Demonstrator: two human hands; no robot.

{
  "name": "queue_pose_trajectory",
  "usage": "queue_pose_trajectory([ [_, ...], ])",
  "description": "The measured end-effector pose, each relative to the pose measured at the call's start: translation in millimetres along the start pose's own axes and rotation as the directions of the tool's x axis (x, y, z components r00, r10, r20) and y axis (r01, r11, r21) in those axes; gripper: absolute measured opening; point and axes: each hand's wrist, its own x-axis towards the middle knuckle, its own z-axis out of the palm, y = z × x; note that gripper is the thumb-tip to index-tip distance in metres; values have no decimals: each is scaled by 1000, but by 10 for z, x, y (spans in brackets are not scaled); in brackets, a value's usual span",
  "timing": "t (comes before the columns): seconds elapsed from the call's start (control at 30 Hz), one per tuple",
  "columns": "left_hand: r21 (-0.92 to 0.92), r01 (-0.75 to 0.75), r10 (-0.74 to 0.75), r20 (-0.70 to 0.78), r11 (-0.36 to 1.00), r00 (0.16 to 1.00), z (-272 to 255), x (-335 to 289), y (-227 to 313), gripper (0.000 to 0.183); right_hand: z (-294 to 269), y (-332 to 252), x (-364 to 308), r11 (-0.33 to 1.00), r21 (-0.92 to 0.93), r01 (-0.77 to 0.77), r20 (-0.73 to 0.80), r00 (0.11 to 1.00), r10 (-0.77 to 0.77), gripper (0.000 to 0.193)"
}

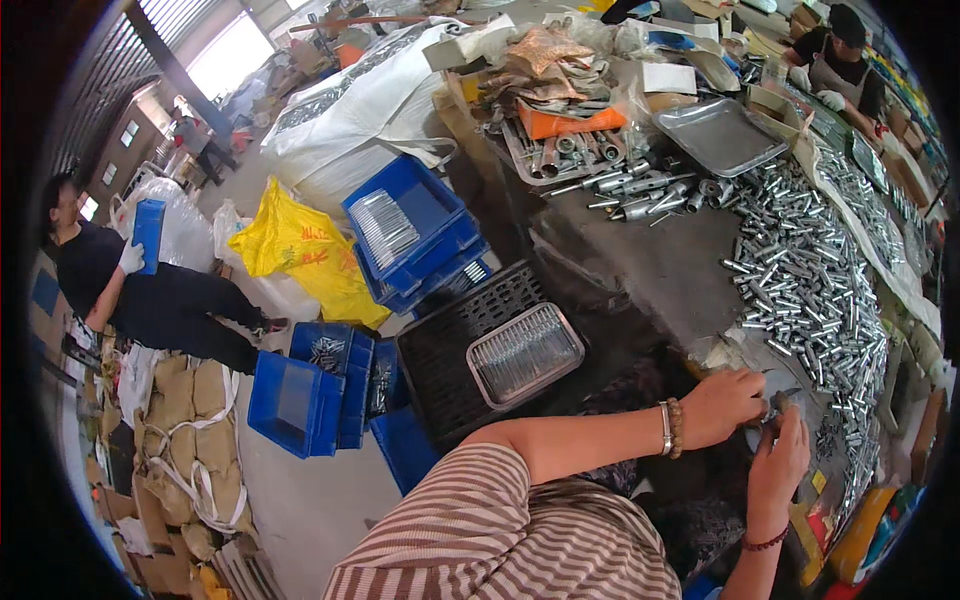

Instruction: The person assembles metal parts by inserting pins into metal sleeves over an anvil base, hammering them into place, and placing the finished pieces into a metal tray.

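My left hand (728, 408), with a beaded bracelet and a metal bangle at its wrist, reaches in from the left with its fingers closed. Close against it, my right hand (780, 460) is curled with its fingertips pinched together. Between the two sits a small greyish metal piece (776, 404), mostly covered by the fingers, so its kind does not show. Just beyond the hands spreads a large heap of short silver metal sleeves (810, 290) on the worktable (650, 270). Left of my arm, a metal tray (527, 356) with rows of slim metal pins rests on a black perforated crate (430, 350).
Blue bins (295, 405) and stacked blue trays (410, 215) stand to the left, near a yellow sack (305, 250). Larger tubular tools (640, 190) and an unfilled metal tray (720, 135) lie at the back. Co-workers (150, 270) are at the left and far right.
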Motion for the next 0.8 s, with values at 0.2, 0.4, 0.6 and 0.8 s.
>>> queue_pose_trajectory([
  [0.2, 35, 30, -31, 29, 999, 999, -44, -1, 4, 9, -135, -167, 233, 999, -22, -44, 165, 985, 48, 43],
  [0.4, -21, -4, 4, 1, 1000, 1000, 130, 47, 51, 6, -71, 143, -46, 999, -44, -21, 89, 996, 25, 49],
  [0.6, 43, -34, 33, 23, 998, 999, -76, -5, -29, 4, -241, 127, -113, 991, -82, -107, -129, 987, 96, 44],
  [0.8, -40, 18, -17, 29, 999, 999, -198, 74, 13, 10, -308, 330, -197, 970, -26, -240, -2, 971, 240, 34],
])
